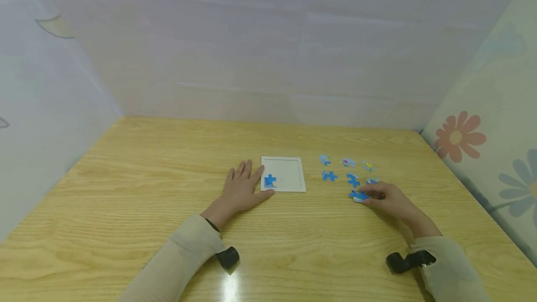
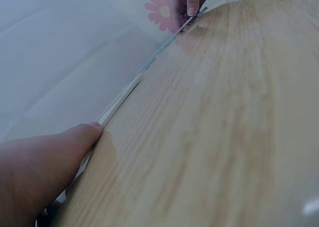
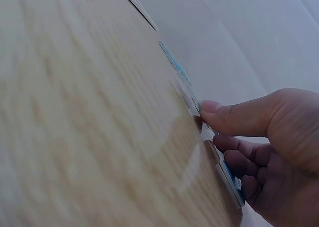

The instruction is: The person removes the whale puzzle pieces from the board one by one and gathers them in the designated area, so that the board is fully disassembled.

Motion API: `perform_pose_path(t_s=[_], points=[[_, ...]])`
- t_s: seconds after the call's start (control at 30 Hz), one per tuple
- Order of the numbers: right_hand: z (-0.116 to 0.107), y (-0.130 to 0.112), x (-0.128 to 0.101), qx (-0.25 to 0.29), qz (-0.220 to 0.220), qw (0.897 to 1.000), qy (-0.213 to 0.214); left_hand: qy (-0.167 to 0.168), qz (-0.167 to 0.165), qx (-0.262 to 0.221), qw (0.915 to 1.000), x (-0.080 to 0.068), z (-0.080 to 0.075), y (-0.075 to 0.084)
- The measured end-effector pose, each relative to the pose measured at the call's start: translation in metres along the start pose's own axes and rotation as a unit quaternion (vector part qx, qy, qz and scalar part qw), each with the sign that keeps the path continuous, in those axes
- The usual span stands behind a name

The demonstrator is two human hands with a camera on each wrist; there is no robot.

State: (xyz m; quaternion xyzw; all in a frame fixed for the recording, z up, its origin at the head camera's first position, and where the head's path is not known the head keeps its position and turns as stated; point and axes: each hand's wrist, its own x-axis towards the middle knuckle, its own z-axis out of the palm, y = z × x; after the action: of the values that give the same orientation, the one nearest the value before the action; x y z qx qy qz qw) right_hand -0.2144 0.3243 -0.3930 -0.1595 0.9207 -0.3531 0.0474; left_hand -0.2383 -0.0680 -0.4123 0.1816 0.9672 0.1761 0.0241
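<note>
My left hand point(image 1: 240, 191) lies with spread fingers at the left side of a square white puzzle tray point(image 1: 290, 178), its thumb point(image 2: 82, 137) at the tray's near edge. One blue jigsaw piece point(image 1: 270, 181) sits in the tray's near left corner. To the right, my right hand point(image 1: 392, 201) pinches another blue jigsaw piece point(image 1: 357, 196) between thumb and fingers, low over the table. The left wrist view shows that piece slightly tilted. The right fingers partly cover a further piece point(image 1: 371, 181) behind them.
Beyond the right hand, several loose pieces lie in rows on the wooden table point(image 1: 189, 153), among them a blue piece point(image 1: 329, 176), a blue and white piece point(image 1: 353, 180) and one with a yellow sun point(image 1: 368, 165). Pale cloth walls point(image 1: 268, 59) enclose the back and sides.
</note>
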Motion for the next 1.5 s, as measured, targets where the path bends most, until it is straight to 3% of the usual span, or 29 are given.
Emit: perform_pose_path(t_s=[0.23, 0.6, 0.9, 1.3, 1.5], points=[[0.000, 0.001, 0.000, -0.013, -0.026, 1.000, -0.003, -0.003, -0.003, 0.001, 1.0000, 0.001, 0.000, 0.001], [-0.001, -0.002, -0.003, -0.027, -0.008, 1.000, 0.009, -0.004, 0.000, 0.004, 1.0000, 0.004, 0.000, 0.002], [-0.001, -0.009, -0.002, 0.016, 0.052, 0.998, 0.022, -0.007, 0.001, 0.008, 0.9999, 0.004, -0.001, 0.002], [-0.002, -0.006, 0.004, 0.015, 0.017, 0.999, 0.030, 0.001, -0.008, 0.009, 0.9999, 0.000, -0.003, -0.001], [-0.009, -0.007, -0.001, 0.005, 0.036, 0.995, 0.088, 0.000, -0.002, 0.011, 0.9999, 0.001, -0.002, 0.000]])
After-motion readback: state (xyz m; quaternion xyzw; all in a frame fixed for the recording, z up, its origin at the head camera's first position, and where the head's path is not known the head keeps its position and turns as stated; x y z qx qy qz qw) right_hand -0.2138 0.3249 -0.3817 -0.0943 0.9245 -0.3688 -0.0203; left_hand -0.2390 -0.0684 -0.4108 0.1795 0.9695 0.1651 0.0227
